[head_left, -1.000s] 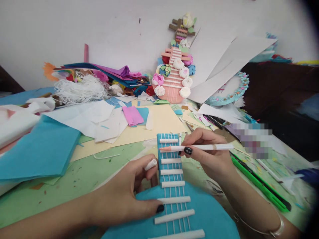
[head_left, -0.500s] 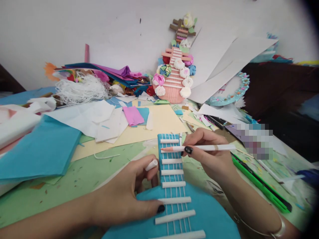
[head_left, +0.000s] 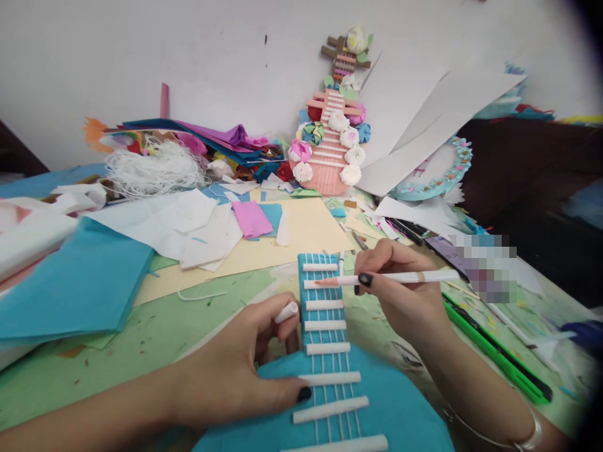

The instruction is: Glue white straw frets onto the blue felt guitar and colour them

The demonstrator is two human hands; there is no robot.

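A blue paper-covered model guitar (head_left: 396, 395) lies before me, with white strings along it and white bars across its neck and body. My left hand (head_left: 245, 358) grips its left side, thumb pressed on the body by a bar. Tucked among that hand's fingers is a small white pen cap (head_left: 286, 312). Between the thumb and fingers of my right hand (head_left: 400, 282) is a white marker (head_left: 424, 276) with a peach brush-like tip. That tip is at the second bar (head_left: 309, 284) from the neck's top; whether it touches is hard to tell.
A pink model guitar (head_left: 327, 169) with paper flowers leans on the wall. Blue paper (head_left: 80, 282), white sheets (head_left: 155, 220) and a tangle of white string (head_left: 155, 166) are at left. At right are a green cutter (head_left: 494, 351) and a phone (head_left: 447, 254).
My right hand has shifted a little to the right, drawing the marker tip from the left end of the second bar toward its middle. My left hand stays in place.
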